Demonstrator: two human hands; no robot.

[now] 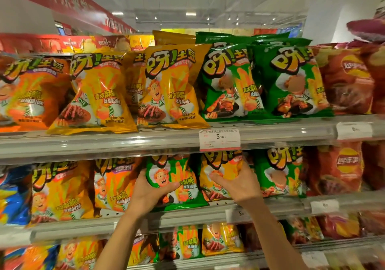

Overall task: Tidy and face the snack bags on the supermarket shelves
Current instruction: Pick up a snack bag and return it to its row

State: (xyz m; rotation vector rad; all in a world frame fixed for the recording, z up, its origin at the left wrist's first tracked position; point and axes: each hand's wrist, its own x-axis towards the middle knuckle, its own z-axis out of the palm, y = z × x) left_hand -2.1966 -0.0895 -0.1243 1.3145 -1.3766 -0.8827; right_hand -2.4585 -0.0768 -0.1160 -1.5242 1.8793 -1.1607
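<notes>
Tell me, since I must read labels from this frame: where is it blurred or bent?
Head view: edges smear with motion blur, worst on the red bags at right; shelf rails bow from the wide lens; the centre price tag reads 5.90; both hands, left hand and right hand, look fairly sharp.

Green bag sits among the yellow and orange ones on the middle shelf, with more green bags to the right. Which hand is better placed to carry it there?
Left, probably. The left hand already grips the green bag; the right hand holds the yellow bag beside it.
</notes>
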